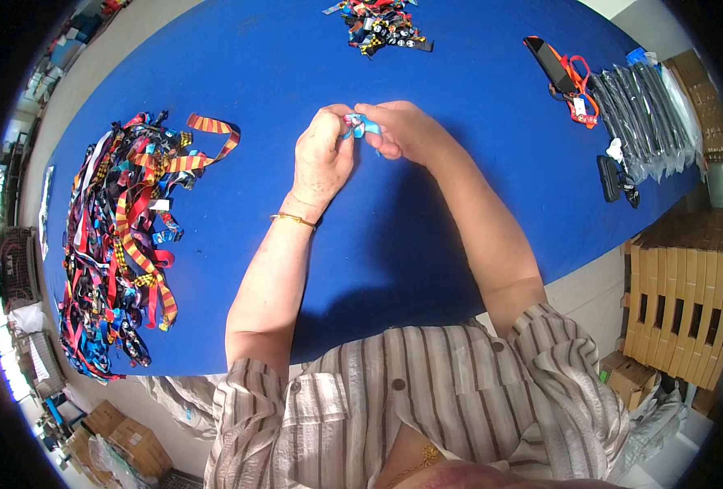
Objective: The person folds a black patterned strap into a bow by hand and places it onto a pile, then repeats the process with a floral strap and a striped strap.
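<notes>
Over the middle of the blue-covered table (255,81), my two hands meet around a small light-blue printed fabric strap (363,126), partly folded. My left hand (322,159) pinches one side of it with curled fingers. From the other side my right hand (410,134) grips the strap between thumb and fingers. Much of the strap is hidden by the fingers. To the left lies a long heap of colourful printed straps (117,253), with a red-and-yellow striped strap (210,125) looping out of it. A smaller pile of short strap pieces (382,28) sits at the far edge.
At the right are a black phone (547,63), an orange lanyard (583,102), a row of dark items in clear plastic (646,122) and a small black object (608,178). Stacked cardboard (679,301) stands beyond the table at right, cardboard boxes (137,444) at lower left.
</notes>
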